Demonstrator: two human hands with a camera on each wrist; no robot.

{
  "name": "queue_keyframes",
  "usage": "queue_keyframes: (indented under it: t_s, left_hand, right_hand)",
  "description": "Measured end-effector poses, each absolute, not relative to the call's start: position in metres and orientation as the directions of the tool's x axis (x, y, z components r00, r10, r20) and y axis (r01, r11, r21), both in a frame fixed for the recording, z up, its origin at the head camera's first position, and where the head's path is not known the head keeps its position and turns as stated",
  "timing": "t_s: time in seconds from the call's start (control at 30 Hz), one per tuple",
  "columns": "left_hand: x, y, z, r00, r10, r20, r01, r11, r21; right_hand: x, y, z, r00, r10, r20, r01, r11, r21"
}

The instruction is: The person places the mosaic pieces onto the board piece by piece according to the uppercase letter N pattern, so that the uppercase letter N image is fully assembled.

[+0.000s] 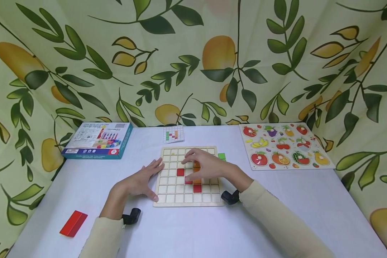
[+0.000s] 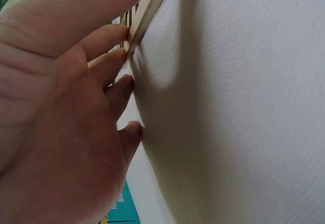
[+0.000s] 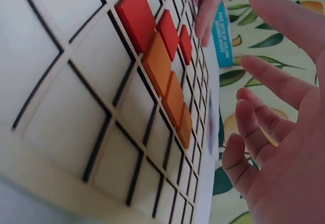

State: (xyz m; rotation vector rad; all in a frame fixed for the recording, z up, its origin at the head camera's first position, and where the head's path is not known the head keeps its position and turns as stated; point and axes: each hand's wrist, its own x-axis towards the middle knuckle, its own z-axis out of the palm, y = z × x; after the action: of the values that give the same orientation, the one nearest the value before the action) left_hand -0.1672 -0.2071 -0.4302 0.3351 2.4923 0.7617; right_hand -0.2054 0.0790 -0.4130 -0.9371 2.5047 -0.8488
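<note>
A wooden grid board point(image 1: 166, 205) lies flat in the middle of the table. My left hand point(image 1: 138, 182) is at its left side, fingers spread, with thumb and fingertips touching the edge; the left wrist view shows this palm point(image 2: 76, 132) from below. Over the board hovers my right hand point(image 1: 206, 164), fingers loosely bent and nothing seen between them. Three red tiles point(image 3: 136, 18) form a diagonal in the grid's cells. Three orange tiles point(image 3: 156, 64) run in a line from one red tile; in the head view my right hand partly covers them.
Green tiles point(image 1: 221, 156) lie beside the board's right edge. Behind the board is a small printed grid card point(image 1: 173, 134). A boxed set point(image 1: 96, 141) is at back left, a fruit puzzle board point(image 1: 285, 147) at back right, and a red block point(image 1: 73, 224) at front left.
</note>
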Motion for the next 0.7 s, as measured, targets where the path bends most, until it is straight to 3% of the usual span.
queue_keyframes:
  t_s: [0.43,0.7]
  left_hand:
    - [-0.167,-0.207,-0.429,-0.847,0.358,-0.393,0.076,0.813,0.577]
    - [-0.167,-0.207,-0.43,-0.845,0.357,-0.399,0.068,0.811,0.581]
  right_hand:
    - [-0.194,0.14,-0.412,-0.754,-0.655,-0.056,-0.45,0.576,-0.682]
    - [-0.176,0.176,-0.412,-0.792,-0.603,-0.093,-0.389,0.616,-0.685]
